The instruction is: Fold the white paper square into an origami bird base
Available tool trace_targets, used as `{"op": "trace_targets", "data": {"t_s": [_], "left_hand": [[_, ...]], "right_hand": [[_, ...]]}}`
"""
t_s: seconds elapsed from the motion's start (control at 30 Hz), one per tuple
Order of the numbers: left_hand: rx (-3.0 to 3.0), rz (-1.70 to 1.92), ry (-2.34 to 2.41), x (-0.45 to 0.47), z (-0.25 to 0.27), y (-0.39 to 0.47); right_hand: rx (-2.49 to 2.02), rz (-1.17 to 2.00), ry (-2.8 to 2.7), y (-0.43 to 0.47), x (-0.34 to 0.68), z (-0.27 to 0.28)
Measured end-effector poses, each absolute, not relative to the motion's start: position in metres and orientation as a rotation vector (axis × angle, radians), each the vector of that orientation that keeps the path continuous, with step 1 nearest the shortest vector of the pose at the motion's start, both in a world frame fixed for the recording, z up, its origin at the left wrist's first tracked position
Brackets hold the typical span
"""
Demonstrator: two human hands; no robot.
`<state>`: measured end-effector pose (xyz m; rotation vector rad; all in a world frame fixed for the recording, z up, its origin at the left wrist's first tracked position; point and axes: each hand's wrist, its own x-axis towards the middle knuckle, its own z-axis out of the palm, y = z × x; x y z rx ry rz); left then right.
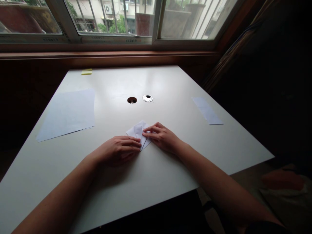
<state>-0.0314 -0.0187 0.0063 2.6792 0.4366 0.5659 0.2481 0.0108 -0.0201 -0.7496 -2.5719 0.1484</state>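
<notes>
A small piece of folded white paper (137, 132) lies on the white table, with layered flaps meeting at a point toward me. My left hand (119, 149) rests at its lower left side, its curled fingers pressing on the near tip; the thumb is mostly hidden below. From the right, my right hand (162, 136) grips the upper flap, thumb and fingertips close together on the paper. Part of the folded sheet is covered by the fingers of both hands.
White sheets (69, 112) lie at the left of the table (170, 175), and a narrow paper strip (207, 111) at the right. Yellow sticky notes (86, 71) sit at the far left edge. Beyond the hands are a round hole (132, 100) and a metallic disc (147, 98).
</notes>
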Motion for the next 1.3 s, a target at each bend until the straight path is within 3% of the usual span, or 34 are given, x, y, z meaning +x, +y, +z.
{"op": "trace_targets", "data": {"t_s": [0.47,1.3], "left_hand": [[2.908,0.458,0.431,-0.03,0.01,-0.021],[2.759,0.553,0.413,-0.031,0.0,-0.019]], "right_hand": [[-0.764,0.088,-2.598,0.009,0.248,-0.023],[-0.754,0.139,-2.584,0.009,0.247,-0.019]]}}
